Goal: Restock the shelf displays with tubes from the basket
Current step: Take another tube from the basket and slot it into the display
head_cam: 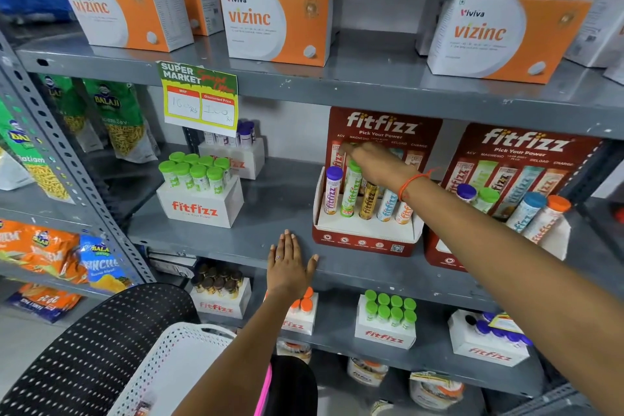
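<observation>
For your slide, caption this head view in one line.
Right hand reaches to the green-capped tube in a red fitfizz display; left hand lies flat on the shelf.

So up above the right hand (374,164) there's a row of orange-and-white vizinc boxes (277,22) sitting on the top shelf. A yellow Super Market price tag (200,99) hangs off that shelf's edge, up and left of the left hand (289,260). Way off to the left of both hands, green Balaji snack bags (116,118) hang on the next rack, with orange and blue chip packets (64,255) lower down. Some jars (366,371) sit on the bottom shelf, under the right arm.
</observation>
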Available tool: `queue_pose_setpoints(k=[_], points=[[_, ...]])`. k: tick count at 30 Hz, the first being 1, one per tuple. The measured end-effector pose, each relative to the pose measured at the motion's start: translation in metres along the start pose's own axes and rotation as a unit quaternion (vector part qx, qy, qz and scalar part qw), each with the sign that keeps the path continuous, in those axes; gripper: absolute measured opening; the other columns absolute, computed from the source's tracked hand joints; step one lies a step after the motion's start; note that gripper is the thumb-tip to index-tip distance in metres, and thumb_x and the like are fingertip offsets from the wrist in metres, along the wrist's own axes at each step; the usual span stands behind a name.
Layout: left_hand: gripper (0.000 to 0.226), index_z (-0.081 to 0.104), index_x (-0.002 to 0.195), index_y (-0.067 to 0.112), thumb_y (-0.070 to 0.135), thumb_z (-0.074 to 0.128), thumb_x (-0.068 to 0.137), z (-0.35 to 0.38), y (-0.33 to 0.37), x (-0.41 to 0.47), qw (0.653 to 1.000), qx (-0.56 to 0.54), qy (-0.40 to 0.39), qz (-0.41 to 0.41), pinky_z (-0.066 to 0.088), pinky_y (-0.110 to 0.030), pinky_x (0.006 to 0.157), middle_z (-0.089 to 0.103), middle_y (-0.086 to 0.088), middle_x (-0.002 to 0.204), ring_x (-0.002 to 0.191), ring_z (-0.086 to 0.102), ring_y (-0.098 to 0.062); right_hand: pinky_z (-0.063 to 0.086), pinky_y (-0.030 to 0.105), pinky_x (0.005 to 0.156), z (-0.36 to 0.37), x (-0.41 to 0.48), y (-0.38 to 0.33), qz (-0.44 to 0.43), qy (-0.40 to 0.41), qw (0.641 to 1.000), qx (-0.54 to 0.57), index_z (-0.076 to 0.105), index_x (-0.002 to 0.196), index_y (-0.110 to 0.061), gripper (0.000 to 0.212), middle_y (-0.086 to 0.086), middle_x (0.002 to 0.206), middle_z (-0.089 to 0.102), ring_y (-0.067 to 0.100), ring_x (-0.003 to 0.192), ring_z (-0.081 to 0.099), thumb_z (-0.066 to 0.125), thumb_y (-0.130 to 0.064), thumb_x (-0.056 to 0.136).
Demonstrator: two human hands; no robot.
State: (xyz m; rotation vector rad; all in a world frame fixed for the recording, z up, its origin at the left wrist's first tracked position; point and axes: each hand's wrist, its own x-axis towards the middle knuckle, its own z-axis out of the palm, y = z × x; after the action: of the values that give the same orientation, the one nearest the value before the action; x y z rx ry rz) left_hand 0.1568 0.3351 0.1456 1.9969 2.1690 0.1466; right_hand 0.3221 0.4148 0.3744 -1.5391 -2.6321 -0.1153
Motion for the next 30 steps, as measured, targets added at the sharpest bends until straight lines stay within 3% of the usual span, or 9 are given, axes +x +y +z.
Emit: queue_pose_setpoints(k=[2,7,13,16,24,30], points=[[0.08,-0.012,0.148,0.012,0.063,0.005,0.089,0.0,0.0,0.0,1.0,0.0,-0.001,-0.001,-0.007,-0.038,0.116,-0.013,-0.007,0.158,0.144,-0.013,-0.023,0.049,0.041,0.088,0.0,0.002,-0.002,-0.001,0.003,1.0,-0.013,0.039,0.134,-0.008,0.057,0.022,0.122,0.057,0.037,0.111,0.057,0.043,0.017,0.083],[0.08,-0.013,0.148,0.012,0.063,0.005,0.089,0.0,0.0,0.001,1.0,-0.001,-0.007,-0.002,-0.004,-0.039,0.119,-0.015,-0.007,0.158,0.144,-0.014,-0.023,0.048,0.042,0.094,0.001,0.005,0.001,0.006,-0.015,0.999,-0.049,0.038,0.135,-0.006,0.052,0.022,0.126,0.056,0.037,0.115,0.056,0.046,0.011,0.086],[0.08,-0.013,0.148,0.013,0.064,0.005,0.088,-0.002,0.002,-0.001,1.0,-0.003,-0.01,-0.006,-0.003,-0.04,0.119,-0.015,-0.006,0.157,0.144,-0.014,-0.023,0.045,0.042,0.097,0.002,0.003,-0.003,0.013,-0.032,0.999,-0.041,0.035,0.135,-0.004,0.044,0.023,0.132,0.051,0.039,0.12,0.051,0.039,0.002,0.092],[0.081,-0.013,0.148,0.013,0.064,0.005,0.088,-0.001,0.001,0.0,1.0,-0.007,-0.008,-0.01,-0.003,-0.04,0.119,-0.014,-0.006,0.158,0.144,-0.013,-0.023,0.049,0.044,0.097,0.002,0.008,-0.006,0.002,-0.014,0.998,-0.061,0.035,0.136,0.0,0.048,0.025,0.129,0.054,0.041,0.117,0.054,0.041,0.008,0.09],[0.079,-0.012,0.148,0.012,0.063,0.005,0.089,0.005,0.003,-0.003,1.0,-0.01,-0.004,-0.02,-0.007,-0.038,0.117,-0.014,-0.006,0.158,0.144,-0.013,-0.022,0.047,0.039,0.093,-0.003,0.012,-0.013,0.004,-0.033,0.996,-0.077,0.041,0.132,-0.003,0.039,0.023,0.123,0.056,0.036,0.114,0.056,0.038,-0.001,0.094],[0.078,-0.012,0.148,0.013,0.063,0.005,0.09,0.003,0.001,-0.015,1.0,-0.005,-0.005,-0.018,-0.008,-0.037,0.115,-0.014,-0.005,0.158,0.144,-0.013,-0.022,0.048,0.041,0.096,0.014,0.005,-0.016,0.004,-0.024,0.996,-0.089,0.043,0.133,-0.004,0.047,0.021,0.129,0.056,0.036,0.118,0.054,0.047,0.007,0.087]])
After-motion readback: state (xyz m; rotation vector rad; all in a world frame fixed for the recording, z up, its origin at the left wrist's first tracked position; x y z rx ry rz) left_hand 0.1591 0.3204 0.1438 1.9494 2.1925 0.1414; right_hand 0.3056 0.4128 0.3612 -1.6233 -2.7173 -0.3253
